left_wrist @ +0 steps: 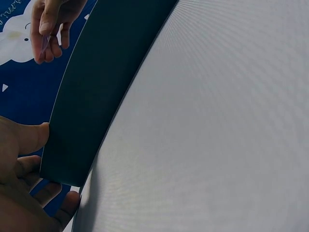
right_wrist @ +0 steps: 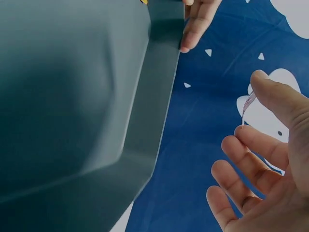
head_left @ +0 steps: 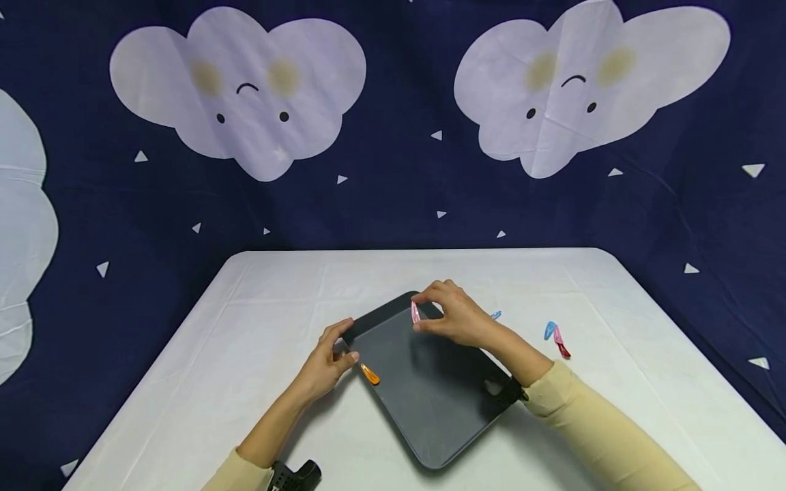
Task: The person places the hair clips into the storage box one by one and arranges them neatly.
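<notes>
1. Table (head_left: 276,293): white.
2. Tray (head_left: 430,409): grey, askew.
3. Left hand (head_left: 324,368): fingers grip the tray's left corner.
4. Right hand (head_left: 459,317): fingers pinch the pink clip (head_left: 415,312) above the tray.
5. Orange clip (head_left: 370,374): at the tray's left edge, near the left thumb.

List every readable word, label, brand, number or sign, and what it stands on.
No text is readable.
Dark blue cloth backdrop with white clouds: pale looped lettering, left wrist view's top-left corner, too blurred to read.
Gray rectangular tray, pink slim hair clip: none seen.
</notes>
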Available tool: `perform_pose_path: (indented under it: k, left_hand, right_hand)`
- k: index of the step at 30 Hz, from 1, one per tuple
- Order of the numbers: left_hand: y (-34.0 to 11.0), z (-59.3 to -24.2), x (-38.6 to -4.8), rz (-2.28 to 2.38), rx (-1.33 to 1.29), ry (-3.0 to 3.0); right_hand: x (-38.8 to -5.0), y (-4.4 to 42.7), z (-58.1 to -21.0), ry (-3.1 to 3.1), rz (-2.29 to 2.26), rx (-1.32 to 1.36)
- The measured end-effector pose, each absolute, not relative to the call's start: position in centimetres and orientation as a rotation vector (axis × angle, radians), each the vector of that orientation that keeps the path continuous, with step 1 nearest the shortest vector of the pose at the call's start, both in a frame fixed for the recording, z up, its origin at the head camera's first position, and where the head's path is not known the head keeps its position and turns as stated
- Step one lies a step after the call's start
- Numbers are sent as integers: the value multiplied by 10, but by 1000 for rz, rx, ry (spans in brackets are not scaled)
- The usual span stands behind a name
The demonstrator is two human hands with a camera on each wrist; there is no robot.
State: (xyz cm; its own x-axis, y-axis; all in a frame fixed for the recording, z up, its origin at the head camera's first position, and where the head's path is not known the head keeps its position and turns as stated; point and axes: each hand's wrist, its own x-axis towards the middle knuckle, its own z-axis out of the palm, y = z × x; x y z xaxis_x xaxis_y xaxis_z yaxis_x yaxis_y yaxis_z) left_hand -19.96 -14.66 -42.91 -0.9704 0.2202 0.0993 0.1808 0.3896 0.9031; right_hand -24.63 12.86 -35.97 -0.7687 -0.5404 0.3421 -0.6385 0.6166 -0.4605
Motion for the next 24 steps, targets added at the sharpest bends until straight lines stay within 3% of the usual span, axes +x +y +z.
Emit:
perform_pose_path:
  k: [24]
  left_hand:
    - [-146, -431, -199, 1741, 379, 2562]
  right_hand:
    - [-254, 96, -384, -2777, 807, 1123]
